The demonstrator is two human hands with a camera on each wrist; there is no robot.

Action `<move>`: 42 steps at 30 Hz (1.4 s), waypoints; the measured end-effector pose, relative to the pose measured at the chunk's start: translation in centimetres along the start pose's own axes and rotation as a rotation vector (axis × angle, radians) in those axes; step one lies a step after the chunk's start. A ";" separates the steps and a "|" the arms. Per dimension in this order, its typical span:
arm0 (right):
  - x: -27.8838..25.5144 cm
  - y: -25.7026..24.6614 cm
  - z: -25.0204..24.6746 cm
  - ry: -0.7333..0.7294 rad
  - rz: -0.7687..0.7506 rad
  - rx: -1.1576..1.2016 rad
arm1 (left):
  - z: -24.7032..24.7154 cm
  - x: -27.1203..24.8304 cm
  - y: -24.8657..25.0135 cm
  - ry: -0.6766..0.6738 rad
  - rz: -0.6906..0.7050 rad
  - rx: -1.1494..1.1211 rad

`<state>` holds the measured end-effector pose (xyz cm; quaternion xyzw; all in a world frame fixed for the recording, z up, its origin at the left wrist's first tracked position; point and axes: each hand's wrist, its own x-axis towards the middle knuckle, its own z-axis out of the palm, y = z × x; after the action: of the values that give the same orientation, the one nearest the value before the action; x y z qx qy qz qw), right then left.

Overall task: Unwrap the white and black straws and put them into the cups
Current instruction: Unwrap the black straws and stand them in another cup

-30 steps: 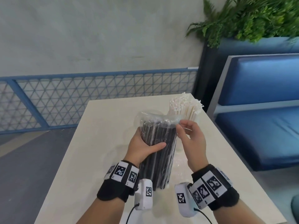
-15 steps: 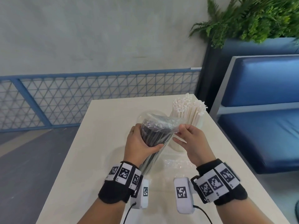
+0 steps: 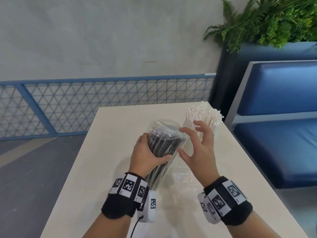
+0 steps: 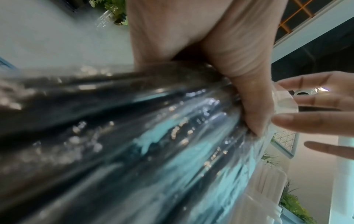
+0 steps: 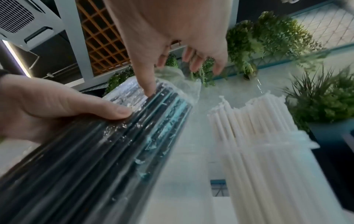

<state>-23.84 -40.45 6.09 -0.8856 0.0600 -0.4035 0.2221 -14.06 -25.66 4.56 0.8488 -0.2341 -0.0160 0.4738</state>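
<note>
While the white straws [image 3: 204, 117] already stand in a cup behind the bundle, the left hand [image 3: 147, 155] is wrapped round the black straws [image 3: 163, 148], still in plastic, with the right hand [image 3: 200, 148] loose beside them.

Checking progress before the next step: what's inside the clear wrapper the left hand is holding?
The clear wrapper holds a bundle of black straws, still enclosed, in the left hand. The bundle's lower end is hidden behind the wrist, so I cannot tell whether the wrapper is open there.
</note>
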 end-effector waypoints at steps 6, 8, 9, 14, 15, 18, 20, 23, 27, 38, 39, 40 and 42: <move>1.9 0.1 -0.3 -0.016 -0.159 0.016 | 0.0 0.0 0.0 -0.026 -0.002 0.018; 2.1 -0.2 -0.7 -0.085 -0.062 0.155 | -0.2 0.1 -0.1 -0.038 -0.001 0.032; 2.2 -0.3 -0.9 -0.099 0.003 0.241 | -0.3 0.0 -0.1 -0.045 0.002 0.048; 4.0 -0.2 -1.7 -0.058 0.303 0.490 | -0.5 -0.3 0.4 -0.105 0.032 0.116; 4.3 -0.1 -1.8 -0.073 0.329 0.517 | -0.6 -0.4 0.4 -0.111 0.031 0.114; 4.9 0.2 -2.6 -0.252 0.235 0.445 | -0.9 -0.5 0.1 -0.113 0.017 0.089; 4.9 0.0 -3.1 -0.415 0.150 0.398 | -1.2 -0.6 0.0 -0.107 0.016 0.060; 5.0 -0.6 -3.2 -0.497 0.077 0.426 | -1.7 -0.7 0.3 -0.121 0.017 0.018; 6.0 -1.6 -2.9 -0.307 0.075 0.405 | -2.5 -1.0 0.8 -0.152 0.029 0.019; 10.9 -2.0 -2.5 0.070 0.393 0.568 | -6.6 -1.6 -1.6 -0.153 0.024 0.005; 11.1 -2.4 -2.8 0.086 0.363 0.566 | -6.9 -1.7 -2.1 -0.112 0.006 -0.017; 11.1 -3.0 -3.0 0.060 0.312 0.565 | -7.2 -1.7 -2.6 -0.069 -0.010 -0.041; 10.5 -4.8 -2.6 -0.131 0.167 0.513 | -7.4 -1.5 -3.5 0.004 -0.023 -0.078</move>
<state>-19.06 -40.04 16.94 -0.8167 0.0144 -0.3274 0.4749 -12.26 -17.61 5.45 0.8325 -0.2225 -0.0287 0.5067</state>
